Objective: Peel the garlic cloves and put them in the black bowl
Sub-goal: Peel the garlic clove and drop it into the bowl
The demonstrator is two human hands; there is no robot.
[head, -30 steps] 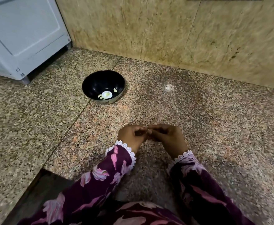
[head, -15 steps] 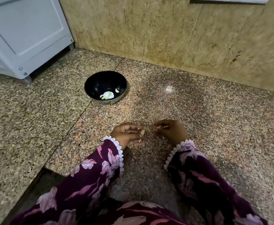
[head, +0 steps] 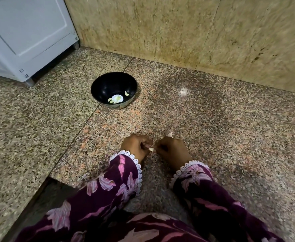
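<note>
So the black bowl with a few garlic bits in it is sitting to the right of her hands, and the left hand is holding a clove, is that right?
Not quite. The head view shows the black bowl beyond the hands and to their left, near the white appliance, not to the right. The rest holds: garlic bits lie inside it, and the left hand pinches a clove.

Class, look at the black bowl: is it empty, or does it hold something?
Not empty. The black bowl stands upright on the granite and holds a few pale garlic pieces at its bottom.

Both sleeves [head: 118, 186] dark purple w/ pink floral print. White scalloped lace trim at cuffs [head: 139, 166]. Same fabric across lap [head: 143, 229]
</note>
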